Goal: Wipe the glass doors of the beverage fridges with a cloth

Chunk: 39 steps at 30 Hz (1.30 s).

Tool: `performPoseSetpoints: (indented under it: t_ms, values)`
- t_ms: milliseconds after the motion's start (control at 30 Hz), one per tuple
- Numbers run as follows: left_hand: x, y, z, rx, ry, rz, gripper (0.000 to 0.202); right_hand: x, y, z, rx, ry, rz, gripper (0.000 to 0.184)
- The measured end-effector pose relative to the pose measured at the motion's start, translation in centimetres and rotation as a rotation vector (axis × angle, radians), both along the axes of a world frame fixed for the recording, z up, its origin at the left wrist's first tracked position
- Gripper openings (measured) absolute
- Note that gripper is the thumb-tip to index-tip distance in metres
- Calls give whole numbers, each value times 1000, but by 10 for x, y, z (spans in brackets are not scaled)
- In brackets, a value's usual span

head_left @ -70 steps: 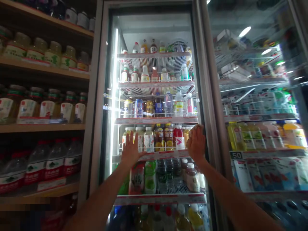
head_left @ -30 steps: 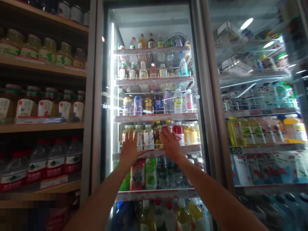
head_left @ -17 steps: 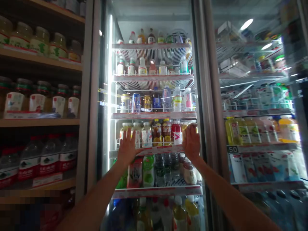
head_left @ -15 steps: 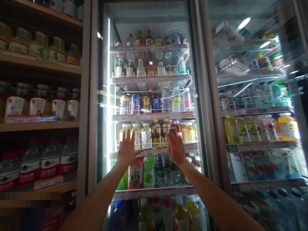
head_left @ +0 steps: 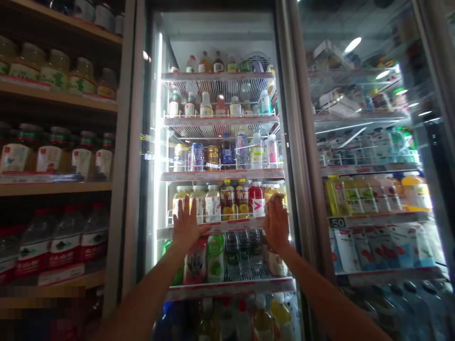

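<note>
Behind the glass door (head_left: 218,132), the cooler (head_left: 220,32) holds bottles (head_left: 228,199).

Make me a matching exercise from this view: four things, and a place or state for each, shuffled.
Things
1. Left hand's grip
2. Right hand's grip
3. Red drink bottle
4. Blue can

Place or state
A. Beside a gold can
B. Fingers held close together
C. Beside a dark, yellow-capped bottle
D. Fingers spread apart

Pairs: 1-D, 2-B, 3-C, 4-A
</note>
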State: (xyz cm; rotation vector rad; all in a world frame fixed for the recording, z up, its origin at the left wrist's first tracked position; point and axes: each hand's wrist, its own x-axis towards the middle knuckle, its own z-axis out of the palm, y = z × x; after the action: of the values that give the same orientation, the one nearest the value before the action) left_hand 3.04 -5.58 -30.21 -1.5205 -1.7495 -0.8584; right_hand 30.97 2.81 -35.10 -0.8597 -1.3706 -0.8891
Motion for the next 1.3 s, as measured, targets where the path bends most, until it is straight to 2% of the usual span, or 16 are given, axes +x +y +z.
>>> performPoseSetpoints:
  t_ms: [133,200,267,400,467,533,700,767,833,1000,1067,1133,1300]
  values:
    - [2,-1,-5,-3,-5,6,94,-64,-17,-16,-50,-285,58,56]
    - [-1,-2,-11,2,19,7,93,-68,-21,-22,-46,-363,60,54]
    - [-4,-2,-21,4,67,-6,95,-45,-17,-26,-13,-350,41,52]
    - [-6,-4,-41,-14,117,-34,97,32,1,-34,45,-56,-52,54]
    - [-5,-4,-46,-16,110,-27,97,48,6,-38,56,32,-72,58]
    - [-2,-4,-47,-19,102,-13,98,34,3,-44,47,24,-66,60]
    - [-2,-3,-50,7,129,-1,95,-60,-21,-65,-44,-391,51,57]
    - [-4,-3,-56,24,152,-4,93,-74,-26,-69,-30,-458,70,52]
    - [-7,-4,-63,32,183,-8,93,-61,-25,-68,-19,-423,53,50]
    - [-13,-3,-74,15,219,-24,91,15,-7,-59,-11,-45,-56,56]
    - [-14,-2,-75,14,214,-40,90,23,-4,-60,4,68,-86,58]
    - [-14,-2,-76,23,208,-51,86,9,-7,-68,13,43,-75,59]
    - [-13,-2,-83,14,189,-45,83,-53,-23,-93,-49,-389,55,55]
